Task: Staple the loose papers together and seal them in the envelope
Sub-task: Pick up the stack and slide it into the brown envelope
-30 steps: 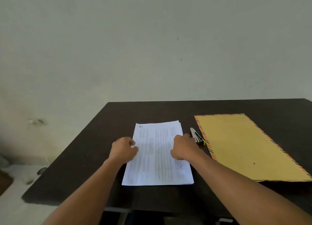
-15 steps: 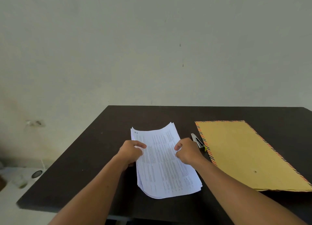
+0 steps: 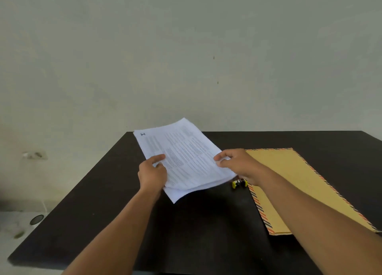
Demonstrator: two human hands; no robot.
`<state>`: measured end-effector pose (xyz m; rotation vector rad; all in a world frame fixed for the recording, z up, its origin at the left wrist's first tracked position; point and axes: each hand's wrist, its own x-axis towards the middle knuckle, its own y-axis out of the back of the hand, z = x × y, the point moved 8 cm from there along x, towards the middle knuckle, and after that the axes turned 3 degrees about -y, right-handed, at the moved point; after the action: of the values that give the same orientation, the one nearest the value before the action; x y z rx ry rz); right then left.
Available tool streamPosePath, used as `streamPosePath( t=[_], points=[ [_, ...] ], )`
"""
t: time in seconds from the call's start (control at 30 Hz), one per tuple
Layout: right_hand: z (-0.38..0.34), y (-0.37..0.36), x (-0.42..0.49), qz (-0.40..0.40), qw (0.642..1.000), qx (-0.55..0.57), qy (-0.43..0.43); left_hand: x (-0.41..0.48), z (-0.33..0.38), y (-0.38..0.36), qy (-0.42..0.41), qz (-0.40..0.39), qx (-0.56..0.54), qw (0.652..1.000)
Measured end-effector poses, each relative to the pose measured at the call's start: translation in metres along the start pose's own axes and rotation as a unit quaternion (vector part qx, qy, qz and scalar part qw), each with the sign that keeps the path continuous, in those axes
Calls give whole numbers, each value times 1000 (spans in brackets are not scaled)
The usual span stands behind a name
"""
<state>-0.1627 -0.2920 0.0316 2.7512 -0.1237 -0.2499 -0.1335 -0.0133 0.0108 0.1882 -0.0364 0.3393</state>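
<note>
A stack of white printed papers (image 3: 182, 155) is lifted off the dark table (image 3: 206, 229) and tilted, far edge raised. My left hand (image 3: 152, 174) grips its left side, thumb on top. My right hand (image 3: 237, 164) pinches its right edge. A small stapler (image 3: 239, 183) with yellow ends lies on the table just under my right hand, mostly hidden by it. A large yellow-brown envelope (image 3: 289, 181) with a striped border lies flat to the right, partly covered by my right forearm.
The table's left edge runs diagonally, with floor below it and a small round object (image 3: 36, 219) on the floor. A plain wall stands behind the table's far edge.
The papers have gone from lying flat on the table to being held up in both hands and tilted. My hands rose with them.
</note>
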Motion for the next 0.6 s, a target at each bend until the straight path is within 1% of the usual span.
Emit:
streamPosePath(
  t=[0.07, 0.13, 0.2, 0.27, 0.33, 0.37, 0.4, 0.43, 0.5, 0.53, 0.6],
  points=[
    [8, 6, -6, -24, 993, 104, -46, -2, -5, -4, 29, 25, -42, 998],
    [18, 7, -10, -31, 974, 209, -75, -7, -13, -13, 53, 29, -61, 996],
    [28, 4, -10, -7, 946, 315, -80, -13, -21, -22, 72, 30, -71, 994],
    [36, 1, -9, 37, 913, 398, -74, -21, -26, -30, 83, 43, -82, 992],
    [40, -6, -8, 63, 890, 448, -67, -28, -28, -37, 94, 57, -88, 990],
    [42, -12, -7, 61, 888, 450, -69, -31, -29, -41, 97, 55, -85, 990],
    [42, -19, -6, 53, 898, 431, -76, -33, -31, -45, 96, 48, -78, 991],
    [45, -24, -5, 53, 920, 379, -83, -34, -31, -49, 93, 34, -71, 993],
    [44, -21, -2, 83, 975, 195, -61, -37, -31, -55, 85, 6, -58, 995],
    [39, -16, 0, 93, 990, 104, -29, -37, -31, -55, 80, 0, -55, 995],
    [26, -6, 1, 66, 997, -12, 36, -32, -30, -47, 70, 0, -55, 996]
  ],
)
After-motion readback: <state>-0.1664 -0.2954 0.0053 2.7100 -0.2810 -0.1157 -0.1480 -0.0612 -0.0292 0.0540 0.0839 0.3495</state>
